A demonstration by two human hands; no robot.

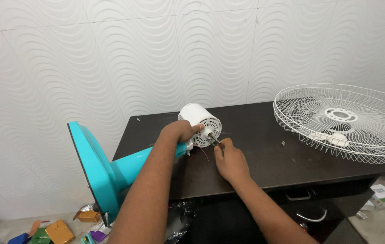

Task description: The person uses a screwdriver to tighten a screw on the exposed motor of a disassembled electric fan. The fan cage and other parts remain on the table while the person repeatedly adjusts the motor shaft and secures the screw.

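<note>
A white fan motor housing (200, 119) lies on its side on the dark table (264, 149), joined to a turquoise stand and base (97, 171) that hangs off the table's left end. My left hand (179, 131) grips the side of the motor housing. My right hand (231, 158) is closed around the metal shaft (215, 139) sticking out of the motor's front. Thin red wires (204, 152) trail from under the motor onto the table.
A white wire fan guard (343, 122) lies flat on the table's right end. Drawer handles (312, 218) show below the table front. Coloured foil packets (59, 230) litter the floor at the left, paper scraps at the right. A white wavy-tiled wall stands behind.
</note>
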